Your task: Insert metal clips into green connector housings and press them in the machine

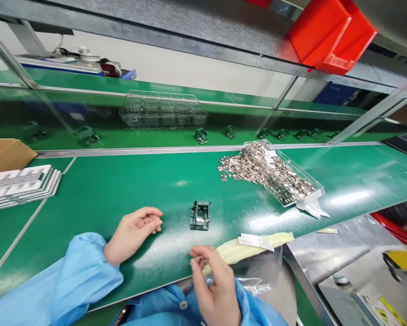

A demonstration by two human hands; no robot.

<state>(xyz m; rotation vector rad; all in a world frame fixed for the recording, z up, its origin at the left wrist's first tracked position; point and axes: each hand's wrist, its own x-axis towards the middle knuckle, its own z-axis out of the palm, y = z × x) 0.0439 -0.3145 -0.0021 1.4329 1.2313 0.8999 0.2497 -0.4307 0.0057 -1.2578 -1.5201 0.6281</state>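
My left hand (pixel 135 232) hovers over the green work surface (pixel 98 194) with its fingers loosely bent and the thumb a little apart; nothing shows in it. Near the front edge, my right hand (pixel 215 283) has half-curled fingers, with a small gap between thumb and forefinger and no visible object there. Between and beyond the hands lies a dark green, frame-like part with an open middle (pixel 200 215); neither hand touches it. To the right, a clear tray (pixel 293 174) lies tilted, with many small shiny metal pieces (pixel 247 165) spilling from its left end.
A strip of metal pieces (pixel 255 242) lies on yellow cloth (pixel 280 237) at the front edge. Stacked white trays (pixel 21 185) stand left. Behind the metal rail are a clear blister tray (pixel 164 111) and several green parts (pixel 201 135). A red bin (pixel 330 36) hangs overhead.
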